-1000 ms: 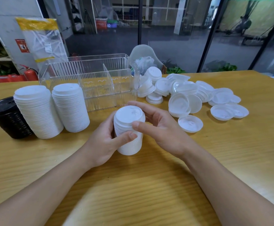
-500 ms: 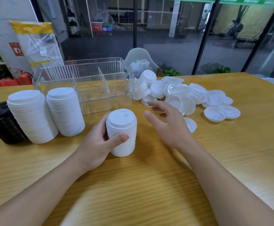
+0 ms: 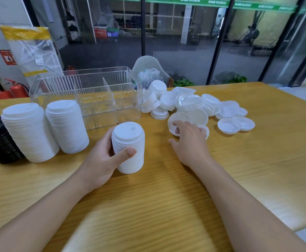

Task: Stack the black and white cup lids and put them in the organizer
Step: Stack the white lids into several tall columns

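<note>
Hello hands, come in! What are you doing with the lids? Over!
Left hand grips short white stack. Right hand reaching onto loose lids, fingers on one. Organizer empty. Nothing in the way.

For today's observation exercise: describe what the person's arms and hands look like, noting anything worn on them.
Both forearms are bare right up to the picture's lower edge; no sleeves show. The left hand and right hand wear no gloves, and no rings, watch or bracelets are visible. Fingernails look short and unpainted.
</note>
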Demonstrator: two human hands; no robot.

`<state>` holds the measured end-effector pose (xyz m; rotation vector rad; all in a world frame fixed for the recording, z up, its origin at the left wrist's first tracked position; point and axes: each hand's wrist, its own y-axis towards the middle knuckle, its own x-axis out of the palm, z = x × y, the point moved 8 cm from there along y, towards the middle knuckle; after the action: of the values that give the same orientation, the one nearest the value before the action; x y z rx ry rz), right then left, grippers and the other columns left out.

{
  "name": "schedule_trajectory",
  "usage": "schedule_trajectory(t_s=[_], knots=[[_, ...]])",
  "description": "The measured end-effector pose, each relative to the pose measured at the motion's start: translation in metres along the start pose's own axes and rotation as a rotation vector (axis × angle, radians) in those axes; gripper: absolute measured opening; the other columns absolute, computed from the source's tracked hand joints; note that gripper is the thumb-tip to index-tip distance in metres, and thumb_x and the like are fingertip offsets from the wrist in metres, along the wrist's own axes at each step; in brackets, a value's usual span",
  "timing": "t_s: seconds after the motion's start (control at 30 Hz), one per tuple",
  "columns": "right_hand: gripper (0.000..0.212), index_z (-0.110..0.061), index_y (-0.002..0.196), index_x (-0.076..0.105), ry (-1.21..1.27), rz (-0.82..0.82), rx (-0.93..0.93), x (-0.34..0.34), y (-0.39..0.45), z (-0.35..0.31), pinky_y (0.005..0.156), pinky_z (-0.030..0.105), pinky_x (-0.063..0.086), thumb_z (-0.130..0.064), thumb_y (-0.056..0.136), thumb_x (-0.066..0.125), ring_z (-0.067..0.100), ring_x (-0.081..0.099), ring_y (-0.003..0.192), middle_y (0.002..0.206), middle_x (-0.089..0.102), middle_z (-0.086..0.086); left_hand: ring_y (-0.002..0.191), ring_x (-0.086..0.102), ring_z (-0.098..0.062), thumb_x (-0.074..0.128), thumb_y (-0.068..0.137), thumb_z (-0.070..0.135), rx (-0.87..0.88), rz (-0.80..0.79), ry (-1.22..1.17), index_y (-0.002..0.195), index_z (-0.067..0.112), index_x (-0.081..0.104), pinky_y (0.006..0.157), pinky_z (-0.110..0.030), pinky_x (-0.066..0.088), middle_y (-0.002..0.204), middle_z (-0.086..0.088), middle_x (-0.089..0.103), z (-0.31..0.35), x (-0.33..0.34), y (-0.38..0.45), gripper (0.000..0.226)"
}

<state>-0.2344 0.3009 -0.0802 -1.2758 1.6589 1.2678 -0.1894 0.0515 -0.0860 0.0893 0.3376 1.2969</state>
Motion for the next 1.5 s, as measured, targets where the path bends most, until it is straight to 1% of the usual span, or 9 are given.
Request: schedule_trajectory(t_s=[0.13, 0.23, 0.47, 0.67, 0.8, 0.9, 1.03, 1.3, 1.5], knots=[[0.047, -0.029, 0.138, 0.064, 0.291, -0.042, 0.0, 0.008, -0.003, -0.006, 0.11, 0.041, 0.041, -0.034, 0.095, 0.082, 0.011, 0.06, 0.099, 0.098, 0.064, -0.013, 0.128, 0.069, -0.009, 0.081, 0.089, 0.036, -0.002, 0.01, -0.003, 0.148, 0.027, 0.056, 0.097, -0.017, 0.054, 0.136, 0.011, 0.074, 0.0, 0.0, 0.0, 0.065], [0.034, -0.031, 0.12, 0.072, 0.331, -0.039, -0.058, 0.012, -0.004, -0.013, 0.109, 0.041, 0.04, -0.041, 0.09, 0.086, 0.008, 0.055, 0.089, 0.089, 0.059, -0.012, 0.13, 0.068, -0.009, 0.083, 0.083, 0.051, 0.002, 0.01, 0.0, 0.15, 0.028, 0.055, 0.098, -0.018, 0.054, 0.139, 0.01, 0.073, 0.0, -0.002, 0.0, 0.076], [0.018, -0.036, 0.087, 0.069, 0.324, 0.004, -0.169, 0.011, -0.001, -0.024, 0.107, 0.04, 0.032, -0.044, 0.089, 0.086, 0.011, 0.05, 0.104, 0.105, 0.058, -0.015, 0.134, 0.066, -0.012, 0.081, 0.082, 0.056, -0.002, 0.002, 0.003, 0.15, 0.032, 0.055, 0.102, -0.023, 0.054, 0.142, 0.009, 0.072, -0.001, -0.002, 0.0, 0.077], [0.022, -0.035, 0.088, 0.068, 0.577, -0.01, -0.1, 0.013, -0.003, -0.018, 0.108, 0.05, 0.046, -0.025, 0.089, 0.088, 0.009, 0.059, 0.11, 0.107, 0.065, -0.02, 0.133, 0.066, -0.011, 0.08, 0.082, 0.056, -0.006, -0.001, 0.007, 0.149, 0.033, 0.056, 0.1, -0.02, 0.054, 0.141, 0.011, 0.072, 0.001, -0.002, -0.001, 0.075], [0.014, -0.032, 0.091, 0.072, 0.736, -0.037, -0.06, 0.005, -0.004, -0.017, 0.104, 0.036, 0.05, -0.032, 0.091, 0.086, 0.003, 0.064, 0.113, 0.113, 0.072, -0.017, 0.134, 0.066, -0.012, 0.08, 0.082, 0.056, -0.005, -0.003, 0.002, 0.15, 0.032, 0.056, 0.104, -0.026, 0.053, 0.142, 0.01, 0.071, 0.002, -0.002, -0.002, 0.076], [0.009, -0.019, 0.108, 0.074, 1.007, -0.038, -0.022, -0.009, -0.006, -0.019, 0.103, 0.045, 0.057, -0.023, 0.1, 0.078, 0.017, 0.074, 0.107, 0.107, 0.08, -0.003, 0.134, 0.066, -0.013, 0.08, 0.084, 0.055, -0.005, -0.028, 0.002, 0.149, 0.033, 0.056, 0.102, -0.024, 0.054, 0.142, 0.009, 0.071, 0.003, -0.001, -0.003, 0.073], [0.03, -0.014, 0.134, 0.058, 1.284, -0.099, 0.058, -0.005, -0.005, -0.022, 0.104, 0.056, 0.058, -0.012, 0.106, 0.069, 0.032, 0.079, 0.1, 0.105, 0.081, 0.017, 0.133, 0.067, -0.014, 0.079, 0.085, 0.049, -0.005, -0.079, -0.029, 0.147, 0.032, 0.059, 0.102, -0.021, 0.054, 0.142, 0.005, 0.071, 0.006, 0.003, -0.006, 0.068], [0.016, -0.017, 0.121, 0.072, 1.328, -0.092, 0.179, 0.017, -0.002, -0.021, 0.102, 0.06, 0.059, -0.016, 0.106, 0.071, 0.03, 0.077, 0.101, 0.111, 0.08, 0.014, 0.131, 0.067, -0.019, 0.08, 0.09, 0.036, 0.009, -0.153, -0.035, 0.147, 0.027, 0.061, 0.101, -0.021, 0.053, 0.14, -0.001, 0.071, 0.009, 0.01, -0.006, 0.061], [0.031, -0.019, 0.127, 0.073, 1.36, -0.092, 0.15, 0.009, -0.003, -0.026, 0.1, 0.043, 0.062, -0.004, 0.1, 0.074, 0.027, 0.076, 0.112, 0.119, 0.08, 0.004, 0.131, 0.067, -0.02, 0.077, 0.087, 0.042, 0.021, -0.166, -0.045, 0.145, 0.028, 0.062, 0.102, -0.022, 0.053, 0.14, -0.003, 0.071, 0.011, 0.01, -0.007, 0.062]])
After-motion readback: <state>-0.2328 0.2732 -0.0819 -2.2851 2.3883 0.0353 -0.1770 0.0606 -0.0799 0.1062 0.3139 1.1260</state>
